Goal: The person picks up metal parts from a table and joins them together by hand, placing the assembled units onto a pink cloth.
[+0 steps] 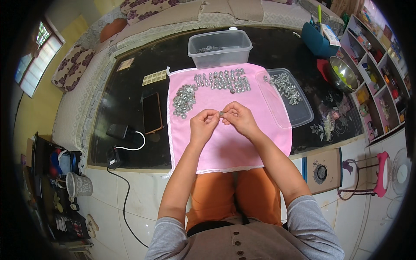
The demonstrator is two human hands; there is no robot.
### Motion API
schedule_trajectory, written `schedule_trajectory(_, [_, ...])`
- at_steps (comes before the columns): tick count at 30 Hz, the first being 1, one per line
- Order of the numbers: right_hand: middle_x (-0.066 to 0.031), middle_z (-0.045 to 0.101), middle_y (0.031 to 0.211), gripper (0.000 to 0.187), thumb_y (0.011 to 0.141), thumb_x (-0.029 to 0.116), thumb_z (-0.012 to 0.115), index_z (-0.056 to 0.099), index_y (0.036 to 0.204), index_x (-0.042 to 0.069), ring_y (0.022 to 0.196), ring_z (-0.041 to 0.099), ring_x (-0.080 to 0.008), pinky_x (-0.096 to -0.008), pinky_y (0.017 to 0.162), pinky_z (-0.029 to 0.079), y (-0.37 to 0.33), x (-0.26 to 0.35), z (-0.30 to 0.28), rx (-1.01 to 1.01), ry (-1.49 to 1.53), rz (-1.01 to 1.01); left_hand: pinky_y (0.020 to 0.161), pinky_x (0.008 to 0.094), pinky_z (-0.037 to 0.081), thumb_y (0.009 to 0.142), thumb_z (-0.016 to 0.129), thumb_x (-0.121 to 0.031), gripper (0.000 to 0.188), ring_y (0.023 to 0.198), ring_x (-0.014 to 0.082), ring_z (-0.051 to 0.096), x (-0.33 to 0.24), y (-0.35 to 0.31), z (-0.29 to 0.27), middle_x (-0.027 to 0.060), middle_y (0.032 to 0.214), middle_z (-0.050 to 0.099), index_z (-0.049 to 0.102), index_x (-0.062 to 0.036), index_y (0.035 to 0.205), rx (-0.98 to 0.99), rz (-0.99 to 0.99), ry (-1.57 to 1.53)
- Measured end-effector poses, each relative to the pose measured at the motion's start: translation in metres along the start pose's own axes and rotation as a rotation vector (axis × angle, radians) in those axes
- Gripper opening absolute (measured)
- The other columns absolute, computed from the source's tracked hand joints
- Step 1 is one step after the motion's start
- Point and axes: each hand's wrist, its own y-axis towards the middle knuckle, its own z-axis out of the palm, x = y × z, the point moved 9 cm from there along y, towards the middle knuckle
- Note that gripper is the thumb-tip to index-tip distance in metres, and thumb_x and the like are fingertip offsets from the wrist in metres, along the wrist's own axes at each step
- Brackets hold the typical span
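Head view: the left hand and the right hand meet above the middle of a pink cloth spread on a dark glass table, and the fingertips of both pinch a small metal fastener piece held between them; each hand is closed on this piece, though it is too small to tell whether it is one part or two being joined. The work appears to be mating small hardware, so alignment matters most: the piece should be kept square between the fingertips and turned with light pressure, because a tilted start would likely bind. It is best held low over the cloth, so that a dropped part lands on fabric rather than rolling off. A loose heap of washers or nuts lies on the cloth's left part, within reach of the left hand. Rows of assembled pieces stand along the far edge of the cloth, just in front of a clear plastic tub. More metal parts rest on a clear lid to the right. A phone lies left of the cloth, well apart from the hands.
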Motion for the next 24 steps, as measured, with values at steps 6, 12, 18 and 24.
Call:
schedule_trajectory(6, [-0.0058,0.055,0.072,0.008,0.076,0.002,0.054,0.050,0.083,-0.001,0.064,0.056,-0.0109,-0.0225,0.057,0.048,0.000,0.001,0.001,-0.012,-0.066,0.013,0.059,0.0183,0.047,0.077,0.055,-0.001,0.005,0.063,0.0078,0.055,0.003,0.004,-0.011,0.0057,0.072,0.059,0.057,0.0033,0.078,-0.044,-0.003,0.035])
schedule_trajectory(12, [-0.0045,0.055,0.070,0.007,0.075,0.002,0.055,0.051,0.081,0.000,0.063,0.055,-0.0100,-0.0219,0.056,0.047,0.001,0.001,0.002,-0.016,-0.066,0.029,0.055,0.0160,0.042,0.073,0.056,0.000,0.004,0.057,0.0031,0.050,-0.003,0.014,-0.072,0.0010,0.064,0.057,0.058,0.0025,0.075,-0.259,0.006,0.277])
schedule_trajectory(18, [-0.0038,0.054,0.070,0.008,0.075,0.003,0.055,0.051,0.081,0.000,0.063,0.055,-0.0095,-0.0214,0.056,0.047,0.000,0.003,0.003,-0.021,-0.098,0.038,0.051,0.0158,0.040,0.072,0.058,-0.002,0.006,0.054,0.0023,0.047,-0.003,0.019,-0.098,-0.0007,0.061,0.055,0.059,0.0030,0.074,-0.308,0.016,0.471])
schedule_trajectory(24, [-0.0040,0.055,0.070,0.008,0.076,0.004,0.056,0.051,0.080,0.000,0.062,0.055,-0.0092,-0.0213,0.056,0.047,0.000,0.001,0.002,-0.022,-0.095,0.034,0.053,0.0192,0.042,0.068,0.059,-0.007,0.009,0.053,0.0044,0.051,-0.013,0.017,-0.097,0.0021,0.059,0.059,0.062,-0.0013,0.074,-0.373,0.055,0.231])
